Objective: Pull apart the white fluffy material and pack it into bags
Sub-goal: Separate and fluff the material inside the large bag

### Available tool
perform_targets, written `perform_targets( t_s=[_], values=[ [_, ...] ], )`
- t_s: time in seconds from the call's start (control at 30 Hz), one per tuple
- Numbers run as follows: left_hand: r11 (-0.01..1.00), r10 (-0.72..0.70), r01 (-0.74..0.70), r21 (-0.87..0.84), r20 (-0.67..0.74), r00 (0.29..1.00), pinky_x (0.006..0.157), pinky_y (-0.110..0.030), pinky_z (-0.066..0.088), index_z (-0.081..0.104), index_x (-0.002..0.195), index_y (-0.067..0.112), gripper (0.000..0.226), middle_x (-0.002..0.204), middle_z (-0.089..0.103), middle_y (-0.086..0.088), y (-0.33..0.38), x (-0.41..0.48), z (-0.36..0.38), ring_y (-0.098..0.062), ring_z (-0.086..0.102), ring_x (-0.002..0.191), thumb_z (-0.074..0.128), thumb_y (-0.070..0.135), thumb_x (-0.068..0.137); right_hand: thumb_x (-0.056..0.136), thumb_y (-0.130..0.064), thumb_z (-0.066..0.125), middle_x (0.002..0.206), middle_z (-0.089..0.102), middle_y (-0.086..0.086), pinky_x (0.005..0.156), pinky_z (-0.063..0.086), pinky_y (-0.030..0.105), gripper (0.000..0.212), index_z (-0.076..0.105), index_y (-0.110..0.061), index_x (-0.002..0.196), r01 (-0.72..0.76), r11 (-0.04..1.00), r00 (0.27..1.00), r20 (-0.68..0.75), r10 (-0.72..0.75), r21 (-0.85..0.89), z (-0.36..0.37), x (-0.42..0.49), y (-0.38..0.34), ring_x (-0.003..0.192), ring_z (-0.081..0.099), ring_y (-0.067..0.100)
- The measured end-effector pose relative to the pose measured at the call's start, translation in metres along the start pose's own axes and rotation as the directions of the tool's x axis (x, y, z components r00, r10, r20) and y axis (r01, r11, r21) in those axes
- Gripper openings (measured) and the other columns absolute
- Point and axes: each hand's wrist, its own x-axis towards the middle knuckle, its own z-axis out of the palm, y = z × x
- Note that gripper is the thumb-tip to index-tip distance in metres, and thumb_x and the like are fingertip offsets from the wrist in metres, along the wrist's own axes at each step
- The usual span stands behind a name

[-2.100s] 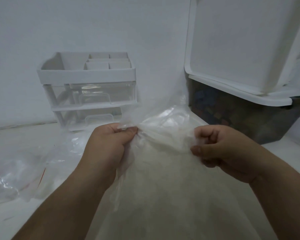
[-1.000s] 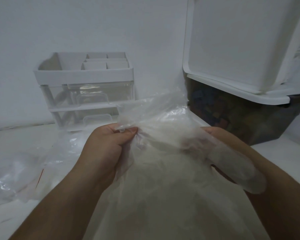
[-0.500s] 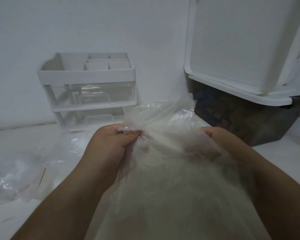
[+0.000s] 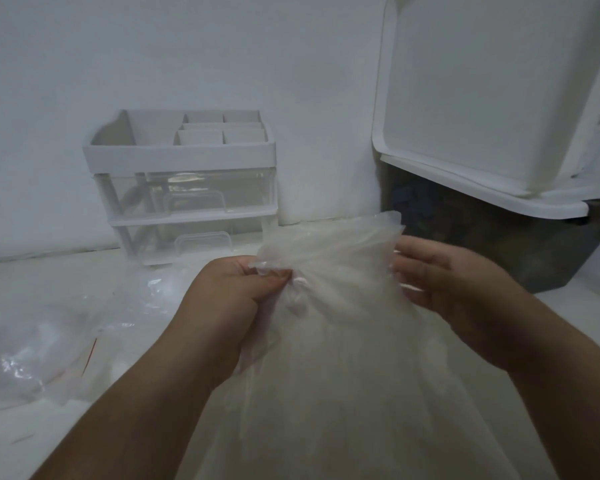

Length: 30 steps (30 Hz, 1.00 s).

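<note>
Head camera looks down on a clear plastic bag (image 4: 343, 358) that fills the lower middle of the frame, with white fluffy stuffing (image 4: 326, 403) packed inside it and showing cloudy through the film. The bag's top is gathered into a crumpled neck at the centre of the frame, and its loose mouth fans out above the two hands.

The left hand (image 4: 232, 296), just left of centre, is clamped on the neck: thumb and curled fingers pinch the bunched plastic at its left side. The right hand (image 4: 444, 278), right of centre, lies against the right side of the neck with its fingers stretched out nearly straight and touching the film, not curled round it. Both forearms run in from the bottom corners of the frame.

The bag stands on a white table (image 4: 49, 441). On the table in the lower left lies a heap of loose clear bags (image 4: 25, 358), one with a thin red strip (image 4: 90, 351) along its edge. Behind the hands, in the middle left, a small drawer unit (image 4: 184, 188) stands against the white wall (image 4: 187, 46); it has a white divided tray on top and two see-through drawers below. In the upper right a white lid (image 4: 482, 98) is tipped up over a dark storage box (image 4: 482, 247), whose contents are too dim to make out.
</note>
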Motion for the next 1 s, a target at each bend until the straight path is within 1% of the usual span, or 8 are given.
perform_targets(
  t_s=[0.07, 0.2, 0.27, 0.5, 0.7, 0.8, 0.9, 1.0],
  values=[
    [0.999, -0.025, 0.026, -0.019, 0.027, 0.999, 0.067, -0.035, 0.057, 0.070, 0.075, -0.009, 0.019, 0.075, 0.070, -0.026, 0.001, -0.002, 0.001, -0.030, 0.066, 0.066, 0.061, 0.000, 0.089, 0.077, -0.034, 0.079, 0.115, 0.074, 0.000, 0.087, 0.055, 0.028, 0.051, 0.065, -0.017, 0.124, -0.001, 0.999, 0.998, 0.058, 0.003, -0.033, 0.011, -0.001, 0.001, 0.107, 0.070, 0.015],
    [0.991, -0.125, 0.128, -0.032, 0.081, 0.989, 0.061, -0.035, 0.059, 0.068, 0.085, -0.015, 0.016, 0.082, 0.070, -0.032, 0.002, -0.006, 0.003, -0.033, 0.067, 0.067, 0.062, 0.000, 0.088, 0.074, -0.022, 0.072, 0.078, 0.076, 0.008, 0.058, 0.055, 0.024, 0.017, 0.077, -0.011, 0.085, 0.032, 0.997, 0.992, -0.122, -0.024, 0.070, 0.021, -0.005, -0.008, 0.068, 0.072, 0.017],
    [0.985, -0.171, 0.170, 0.015, 0.118, 0.978, 0.065, -0.037, 0.059, 0.070, 0.084, -0.013, 0.017, 0.086, 0.070, -0.034, 0.001, -0.008, 0.003, -0.034, 0.068, 0.070, 0.063, 0.002, 0.089, 0.082, -0.022, 0.071, 0.068, 0.072, 0.012, 0.051, 0.053, 0.024, 0.017, 0.077, -0.008, 0.075, 0.018, 1.000, 0.975, -0.222, -0.019, -0.008, 0.021, -0.005, -0.009, 0.057, 0.066, 0.018],
    [0.963, -0.222, 0.181, 0.198, 0.214, 0.951, 0.071, -0.040, 0.053, 0.072, 0.086, -0.003, 0.033, 0.081, 0.069, -0.021, -0.001, -0.005, -0.005, -0.030, 0.063, 0.070, 0.070, 0.029, 0.083, 0.088, -0.017, 0.069, 0.074, 0.074, 0.014, 0.054, 0.050, 0.023, 0.017, 0.077, -0.003, 0.081, -0.140, 0.990, 0.946, -0.298, 0.125, -0.027, 0.019, -0.005, -0.013, 0.060, 0.064, 0.019],
    [0.882, -0.260, 0.123, 0.456, 0.251, 0.933, 0.048, -0.024, 0.041, 0.075, 0.085, 0.007, 0.022, 0.074, 0.074, -0.012, 0.009, -0.005, -0.019, -0.017, 0.056, 0.047, 0.067, 0.027, 0.090, 0.086, -0.015, 0.070, 0.063, 0.071, 0.010, 0.042, 0.049, 0.021, 0.017, 0.074, -0.005, 0.072, -0.237, 0.967, 0.867, -0.429, 0.252, 0.090, 0.004, -0.004, -0.016, 0.047, 0.063, 0.016],
    [0.862, -0.198, 0.063, 0.504, 0.220, 0.955, 0.043, -0.022, 0.039, 0.077, 0.082, 0.013, 0.011, 0.063, 0.069, -0.005, 0.016, -0.004, -0.026, -0.014, 0.053, 0.044, 0.071, 0.020, 0.087, 0.084, -0.017, 0.072, 0.073, 0.074, 0.013, 0.057, 0.052, 0.029, 0.014, 0.076, -0.003, 0.082, -0.252, 0.958, 0.837, -0.465, 0.287, 0.137, -0.004, -0.002, -0.014, 0.057, 0.066, 0.022],
    [0.840, -0.117, 0.051, 0.541, 0.088, 0.989, 0.045, -0.022, 0.046, 0.077, 0.087, 0.012, 0.007, 0.065, 0.071, -0.002, 0.025, -0.004, -0.032, -0.012, 0.055, 0.046, 0.070, 0.015, 0.089, 0.083, -0.017, 0.073, 0.070, 0.073, 0.011, 0.054, 0.052, 0.026, 0.013, 0.075, -0.004, 0.084, -0.244, 0.957, 0.823, -0.490, 0.288, 0.154, -0.008, -0.003, -0.014, 0.053, 0.066, 0.019],
    [0.748, 0.194, -0.057, 0.661, -0.135, 0.972, 0.063, -0.036, 0.059, 0.073, 0.081, 0.019, 0.015, 0.067, 0.074, 0.003, 0.028, -0.003, -0.040, -0.016, 0.063, 0.052, 0.065, 0.020, 0.094, 0.084, -0.016, 0.072, 0.068, 0.073, 0.010, 0.047, 0.052, 0.022, 0.013, 0.075, -0.004, 0.082, -0.235, 0.959, 0.830, -0.481, 0.282, 0.155, -0.006, -0.004, -0.016, 0.050, 0.065, 0.016]
  ],
)
